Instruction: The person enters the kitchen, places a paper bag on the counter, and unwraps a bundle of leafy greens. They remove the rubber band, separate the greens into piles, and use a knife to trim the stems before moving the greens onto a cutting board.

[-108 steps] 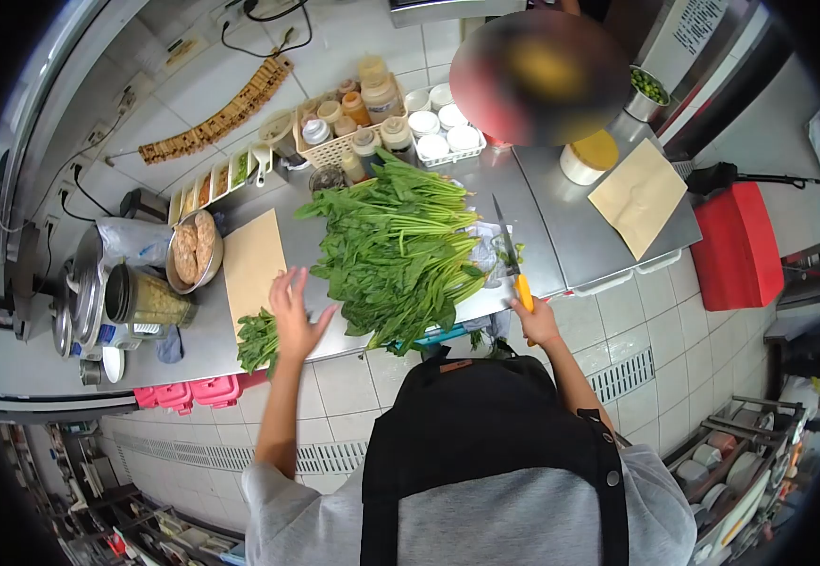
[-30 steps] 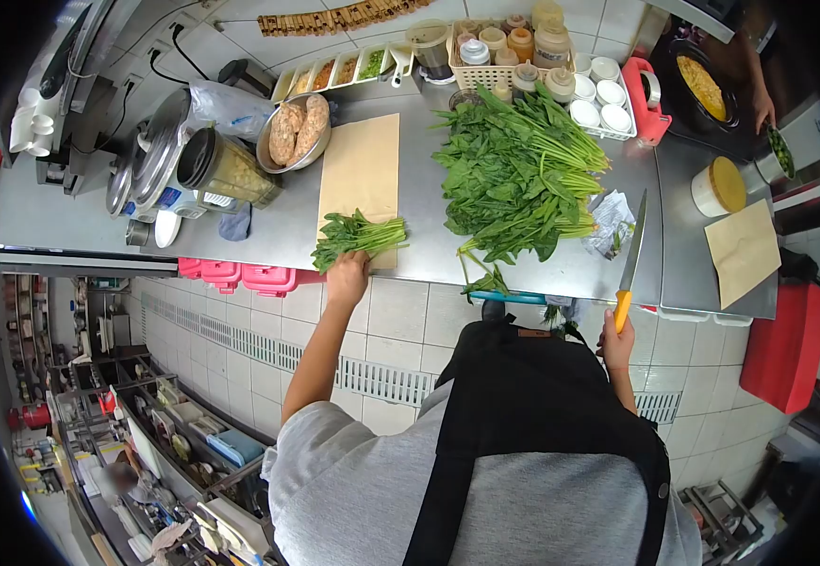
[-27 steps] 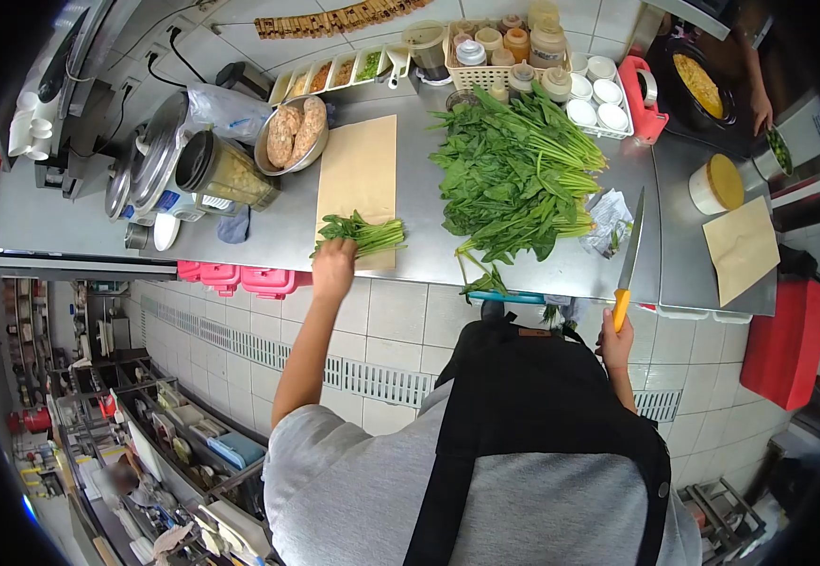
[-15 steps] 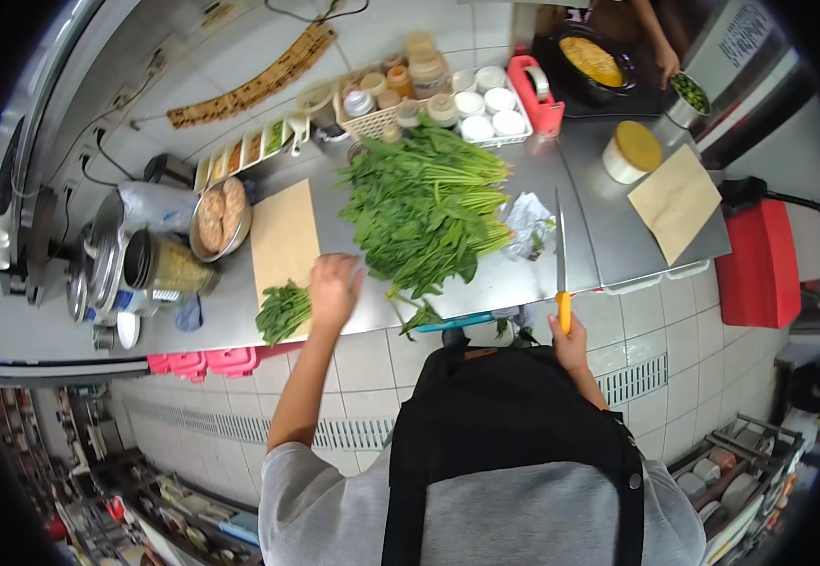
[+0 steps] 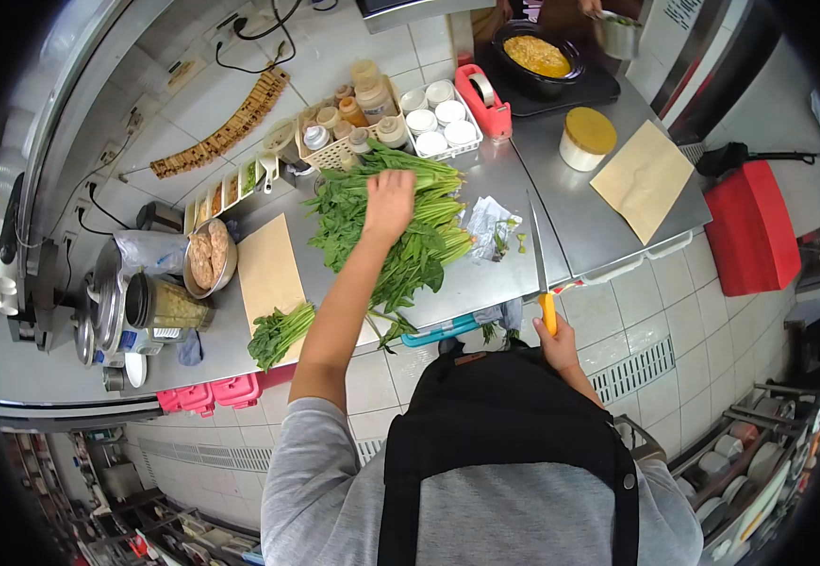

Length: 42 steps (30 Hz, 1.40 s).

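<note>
My left hand (image 5: 391,204) is on top of the big pile of spinach (image 5: 358,212), its fingers curled down around some of the leaves and stems. Off the counter's front edge, my right hand (image 5: 557,345) grips the orange handle of a long knife (image 5: 538,250), whose blade points away from me over the steel. A small bunch of spinach (image 5: 281,334) lies at the near end of a brown paper sheet (image 5: 271,264), to the left of the pile. Crumpled white plastic (image 5: 492,226) with leaf scraps sits between the pile and the blade.
Behind the pile stand a sauce-bottle basket (image 5: 339,151), a tray of white-lidded cups (image 5: 439,115) and a red tape dispenser (image 5: 482,102). A meat bowl (image 5: 228,274) is left. At right are a yellow-lidded tub (image 5: 587,139) and a pan (image 5: 537,61); a co-worker's hand holds a pot (image 5: 617,36).
My left hand has moved from beside the small bunch up and right onto the spinach pile. The view has shifted. The co-worker's pot has been raised and tilted; the knife stays in my right hand.
</note>
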{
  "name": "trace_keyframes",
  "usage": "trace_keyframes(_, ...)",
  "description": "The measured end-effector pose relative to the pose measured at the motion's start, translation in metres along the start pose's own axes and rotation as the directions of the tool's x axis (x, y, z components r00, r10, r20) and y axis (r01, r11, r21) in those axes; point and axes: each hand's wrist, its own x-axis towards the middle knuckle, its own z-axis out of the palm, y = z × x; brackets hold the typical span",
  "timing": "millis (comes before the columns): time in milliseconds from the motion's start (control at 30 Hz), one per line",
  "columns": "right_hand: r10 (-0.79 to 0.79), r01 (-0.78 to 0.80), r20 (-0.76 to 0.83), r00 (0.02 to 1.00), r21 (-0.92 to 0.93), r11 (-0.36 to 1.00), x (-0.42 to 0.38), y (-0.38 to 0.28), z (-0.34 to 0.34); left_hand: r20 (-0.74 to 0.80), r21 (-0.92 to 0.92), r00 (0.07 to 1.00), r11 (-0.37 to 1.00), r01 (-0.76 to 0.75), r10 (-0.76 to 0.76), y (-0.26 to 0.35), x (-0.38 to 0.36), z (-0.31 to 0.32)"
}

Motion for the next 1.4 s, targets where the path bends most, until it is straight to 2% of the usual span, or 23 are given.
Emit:
trace_keyframes(33, 0.009, -0.009, -0.003, 1.000, 0.007, 1.000, 0.000, 0.006, -0.003, 0.008, 0.001, 1.000, 1.000, -0.008, 0.008, -0.002, -0.001, -0.002)
trace_keyframes(100, -0.017, 0.016, -0.014, 1.000, -0.044, 0.999, 0.005, 0.023, -0.009, -0.096, -0.135, 0.994, 0.989, -0.066, 0.053, -0.006, 0.003, -0.005)
trace_keyframes(167, -0.010, 0.010, -0.016, 1.000, -0.026, 1.000, 0.005, 0.024, -0.011, -0.045, -0.147, 0.996, 0.986, -0.082, 0.076, -0.004, 0.013, -0.006)
trace_keyframes(267, -0.040, 0.039, -0.024, 0.999, -0.031, 0.999, 0.009, 0.021, -0.013, 0.146, 0.029, 0.984, 0.994, -0.103, 0.098, 0.007, 0.024, -0.006)
trace_keyframes(300, -0.075, 0.074, -0.017, 0.997, -0.057, 0.996, 0.009, 0.020, -0.013, 0.147, 0.030, 0.984, 0.994, -0.109, 0.103, 0.007, 0.026, -0.004)
trace_keyframes(367, -0.110, 0.108, -0.015, 0.994, -0.082, 0.991, 0.010, 0.017, -0.016, 0.265, 0.169, 0.963, 0.982, -0.086, 0.039, 0.001, 0.032, 0.010)
trace_keyframes(400, -0.132, 0.131, -0.010, 0.991, -0.106, 0.986, 0.009, 0.013, -0.017, 0.300, 0.156, 0.954, 0.986, -0.055, 0.005, -0.003, 0.035, 0.017)
trace_keyframes(500, -0.140, 0.139, 0.004, 0.990, -0.127, 0.982, 0.005, 0.008, -0.021, 0.299, 0.168, 0.953, 0.981, -0.101, 0.047, -0.019, 0.042, 0.029)
trace_keyframes(567, -0.126, 0.127, 0.015, 0.992, -0.124, 0.984, 0.003, 0.007, -0.024, 0.299, 0.182, 0.951, 0.974, -0.133, 0.074, -0.017, 0.045, -0.001)
trace_keyframes(633, -0.103, 0.105, 0.021, 0.994, -0.122, 0.987, 0.002, 0.007, -0.027, -0.035, 0.135, 0.980, 0.972, -0.191, 0.198, -0.025, 0.049, -0.022)
trace_keyframes(700, -0.085, 0.087, 0.022, 0.996, -0.118, 0.989, 0.004, 0.014, -0.029, -0.110, -0.098, 0.985, 0.984, -0.146, 0.136, -0.034, 0.060, -0.042)
trace_keyframes(733, -0.069, 0.072, 0.029, 0.997, -0.116, 0.991, 0.005, 0.017, -0.030, -0.146, -0.294, 0.988, 0.952, -0.091, 0.050, -0.023, 0.065, -0.064)
trace_keyframes(767, -0.062, 0.065, 0.028, 0.998, -0.117, 0.991, 0.005, 0.017, -0.030, -0.048, -0.377, 0.999, 0.926, 0.001, -0.021, -0.015, 0.069, -0.082)
trace_keyframes(833, -0.057, 0.059, 0.020, 0.998, -0.113, 0.992, 0.008, 0.016, -0.031, -0.096, -0.357, 0.993, 0.929, -0.097, 0.067, 0.017, 0.072, -0.115)
trace_keyframes(900, -0.064, 0.066, 0.017, 0.998, -0.122, 0.990, 0.011, 0.012, -0.029, 0.080, -0.369, 0.994, 0.929, -0.035, 0.069, 0.043, 0.068, -0.108)
trace_keyframes(933, -0.074, 0.075, 0.016, 0.997, -0.131, 0.988, 0.012, 0.009, -0.029, 0.273, -0.362, 0.962, 0.928, 0.090, 0.013, 0.066, 0.064, -0.106)
trace_keyframes(967, -0.075, 0.077, 0.018, 0.997, -0.134, 0.988, 0.014, 0.009, -0.028, 0.275, -0.381, 0.957, 0.924, 0.019, 0.094, 0.077, 0.052, -0.077)
trace_keyframes(1000, -0.100, 0.102, 0.024, 0.995, -0.147, 0.984, 0.016, 0.009, -0.026, 0.419, -0.386, 0.906, 0.915, 0.119, 0.059, 0.097, 0.045, -0.057)
trace_keyframes(1033, -0.124, 0.127, 0.029, 0.992, -0.159, 0.979, 0.017, 0.008, -0.025, 0.420, -0.432, 0.899, 0.898, 0.081, 0.121, 0.106, 0.030, -0.016)
trace_keyframes(1167, -0.084, 0.089, 0.049, 0.995, -0.123, 0.988, 0.028, 0.004, -0.014, 0.515, -0.420, 0.854, 0.891, 0.172, 0.078, 0.133, -0.016, 0.088)
trace_keyframes(1233, -0.074, 0.093, 0.082, 0.994, -0.257, 0.962, 0.037, 0.009, -0.009, 0.505, -0.317, 0.863, 0.932, 0.174, 0.011, 0.139, -0.022, 0.102)
trace_keyframes(1267, -0.060, 0.089, 0.110, 0.992, -0.289, 0.953, 0.038, 0.007, -0.010, 0.489, -0.274, 0.871, 0.955, 0.115, 0.036, 0.140, -0.024, 0.104)
trace_keyframes(1400, -0.050, 0.096, 0.145, 0.988, -0.330, 0.939, 0.045, 0.007, -0.009, 0.487, -0.194, 0.873, 0.977, 0.092, 0.014, 0.143, -0.022, 0.107)
